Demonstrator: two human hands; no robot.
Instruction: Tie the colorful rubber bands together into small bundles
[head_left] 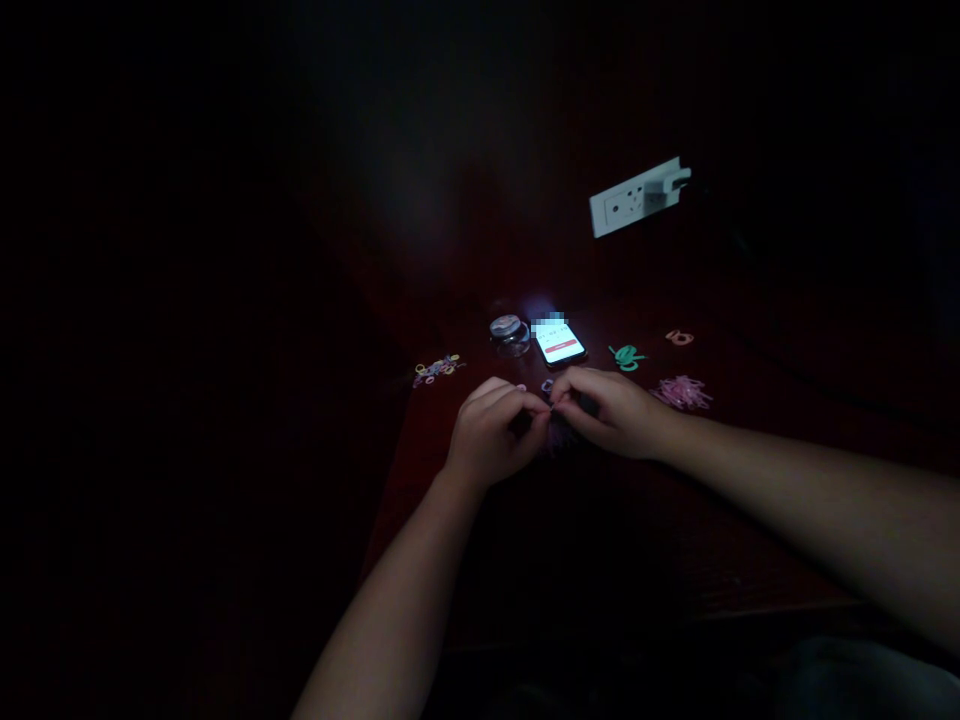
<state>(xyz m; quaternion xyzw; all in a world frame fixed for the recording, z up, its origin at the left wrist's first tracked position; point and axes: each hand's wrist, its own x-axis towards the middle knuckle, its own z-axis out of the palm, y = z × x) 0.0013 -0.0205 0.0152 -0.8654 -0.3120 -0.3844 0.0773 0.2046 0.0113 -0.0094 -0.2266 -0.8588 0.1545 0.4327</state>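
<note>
The scene is very dark. My left hand and my right hand meet fingertip to fingertip over a dark red table. Both pinch something tiny and dark between thumb and fingers at the point where they touch; it looks like a small rubber band, but I cannot tell for sure. A single small band lies just beyond the fingers.
A lit phone lies beyond the hands, a small round clear container to its left. Mixed-colour bands sit at the table's left edge, green bands, pink bands and an orange piece to the right. A white wall socket with a plug is behind.
</note>
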